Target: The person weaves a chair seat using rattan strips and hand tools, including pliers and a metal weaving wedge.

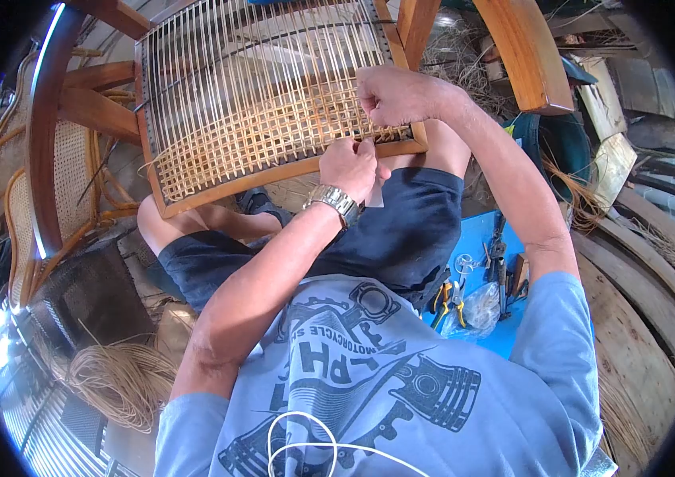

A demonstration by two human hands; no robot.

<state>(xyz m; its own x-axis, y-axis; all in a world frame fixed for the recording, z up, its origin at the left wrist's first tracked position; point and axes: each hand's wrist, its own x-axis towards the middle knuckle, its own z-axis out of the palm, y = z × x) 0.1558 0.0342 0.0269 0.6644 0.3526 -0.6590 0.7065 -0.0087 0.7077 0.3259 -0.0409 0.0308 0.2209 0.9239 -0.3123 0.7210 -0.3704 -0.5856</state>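
Observation:
A wooden chair frame [290, 171] lies tilted over my knees, with pale cane strands [274, 60] strung across it. The strands are woven into an open grid [234, 143] along the near side. My left hand [349, 168], below a metal watch, is closed with its fingertips pressed together at the near rail. A small pale strip [376, 193] shows beside it. Just above, my right hand [403, 97] is closed, its fingers curled over the right end of the weave. What either hand pinches is too small to make out.
A blue surface [477, 230] on the right holds yellow-handled pliers [458, 300], other tools and a clear plastic bag [482, 308]. Coiled cane [119, 381] lies at lower left. A caned chair part [59, 175] stands left. Behind my right arm is a dark green bin [568, 147].

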